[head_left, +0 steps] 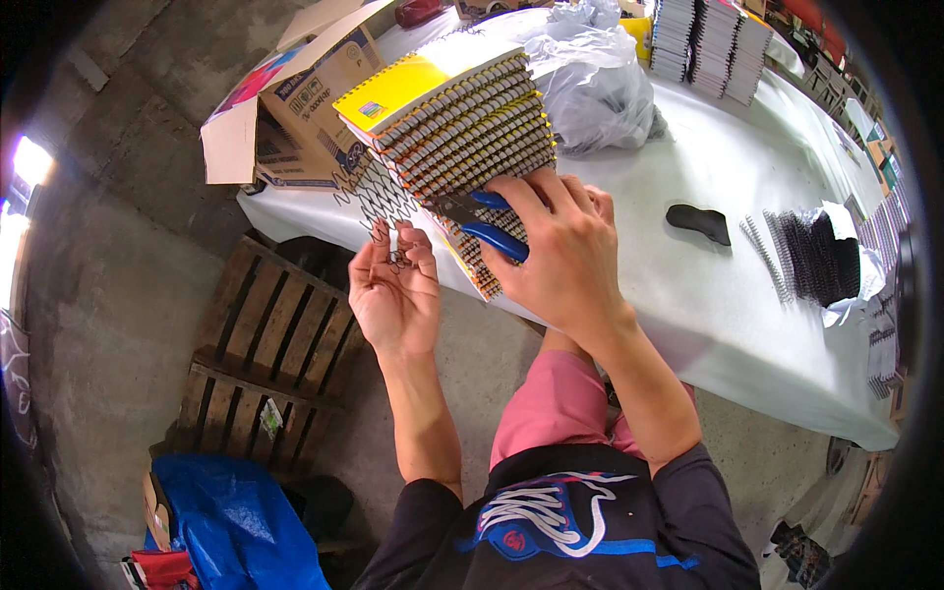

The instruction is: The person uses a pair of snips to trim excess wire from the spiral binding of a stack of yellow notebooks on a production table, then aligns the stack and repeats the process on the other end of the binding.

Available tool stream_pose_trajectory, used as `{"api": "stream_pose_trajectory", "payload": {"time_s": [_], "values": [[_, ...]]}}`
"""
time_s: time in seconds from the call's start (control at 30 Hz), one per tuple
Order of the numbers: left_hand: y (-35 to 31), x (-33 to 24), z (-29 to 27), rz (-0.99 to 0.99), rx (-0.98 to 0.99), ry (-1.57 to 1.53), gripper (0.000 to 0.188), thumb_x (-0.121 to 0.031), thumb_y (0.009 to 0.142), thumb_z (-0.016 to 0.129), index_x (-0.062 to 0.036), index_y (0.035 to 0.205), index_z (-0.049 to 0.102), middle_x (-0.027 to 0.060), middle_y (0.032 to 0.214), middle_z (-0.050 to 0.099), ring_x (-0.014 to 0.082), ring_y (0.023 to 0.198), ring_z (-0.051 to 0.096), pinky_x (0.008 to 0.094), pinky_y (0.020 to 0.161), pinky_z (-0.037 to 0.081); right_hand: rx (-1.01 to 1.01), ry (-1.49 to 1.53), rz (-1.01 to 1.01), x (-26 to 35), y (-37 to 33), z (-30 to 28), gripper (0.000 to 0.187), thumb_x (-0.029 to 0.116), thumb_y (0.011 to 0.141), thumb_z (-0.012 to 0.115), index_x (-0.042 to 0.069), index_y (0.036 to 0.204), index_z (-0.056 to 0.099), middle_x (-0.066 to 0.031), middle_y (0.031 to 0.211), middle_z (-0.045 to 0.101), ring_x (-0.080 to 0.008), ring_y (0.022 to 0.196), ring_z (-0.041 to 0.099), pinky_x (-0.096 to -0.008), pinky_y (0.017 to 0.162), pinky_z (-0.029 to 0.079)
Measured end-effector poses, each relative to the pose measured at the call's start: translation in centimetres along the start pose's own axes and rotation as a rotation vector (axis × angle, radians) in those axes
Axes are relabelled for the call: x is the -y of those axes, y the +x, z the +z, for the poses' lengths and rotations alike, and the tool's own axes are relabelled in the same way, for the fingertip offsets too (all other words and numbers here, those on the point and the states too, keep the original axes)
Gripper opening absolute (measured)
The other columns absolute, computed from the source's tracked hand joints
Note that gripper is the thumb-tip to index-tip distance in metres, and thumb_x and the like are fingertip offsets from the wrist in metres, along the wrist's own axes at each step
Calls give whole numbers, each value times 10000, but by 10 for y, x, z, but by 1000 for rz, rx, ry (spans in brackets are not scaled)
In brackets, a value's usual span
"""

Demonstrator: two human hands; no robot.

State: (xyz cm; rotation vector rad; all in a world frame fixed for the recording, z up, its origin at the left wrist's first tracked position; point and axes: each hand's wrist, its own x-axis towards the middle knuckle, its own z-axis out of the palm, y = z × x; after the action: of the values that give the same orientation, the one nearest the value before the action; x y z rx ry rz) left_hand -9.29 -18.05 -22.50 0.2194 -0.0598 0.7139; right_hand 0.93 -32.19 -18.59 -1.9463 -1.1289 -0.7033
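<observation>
A stack of spiral-bound notebooks (470,138) with a yellow cover on top lies at the table's near edge, coils facing me. Black spiral wire ends (379,197) stick out loosely past the stack's left side. My left hand (395,295) is below them, palm up, its curled fingers closed on a bit of dark spiral wire (397,260). My right hand (562,246) grips cutting pliers with blue handles (500,239). Their dark jaws point left and lie against the coils at the lower part of the stack. The jaws' exact bite is too small to make out.
On the white-covered table (678,324) lie a black oblong object (698,224), a bundle of black spiral coils (816,258) and a clear plastic bag (595,93). More notebook stacks (710,49) stand behind. An open cardboard box (315,108) is at left, a wooden pallet (275,334) below.
</observation>
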Motion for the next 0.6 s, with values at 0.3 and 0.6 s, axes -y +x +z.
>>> {"api": "stream_pose_trajectory", "payload": {"time_s": [0.3, 0.6], "values": [[6, 19, 28, 401, 76, 888, 180, -189, 918, 608, -27, 994, 599, -35, 832, 555, -3, 598, 368, 142, 514, 295, 30, -38, 3, 8, 2, 4, 373, 237, 634, 749, 123, 952, 589, -53, 913, 569, -238, 855, 575, -416, 716, 393], [7, 16, 19, 536, 140, 1007, 160, -181, 925, 597, -33, 988, 592, -18, 818, 586, -6, 591, 370, 157, 500, 283, 144, 122, 144, 1, 0, 1, 288, 218, 662, 737, 118, 898, 605, -55, 789, 604, -258, 800, 612, -374, 681, 435]]}}
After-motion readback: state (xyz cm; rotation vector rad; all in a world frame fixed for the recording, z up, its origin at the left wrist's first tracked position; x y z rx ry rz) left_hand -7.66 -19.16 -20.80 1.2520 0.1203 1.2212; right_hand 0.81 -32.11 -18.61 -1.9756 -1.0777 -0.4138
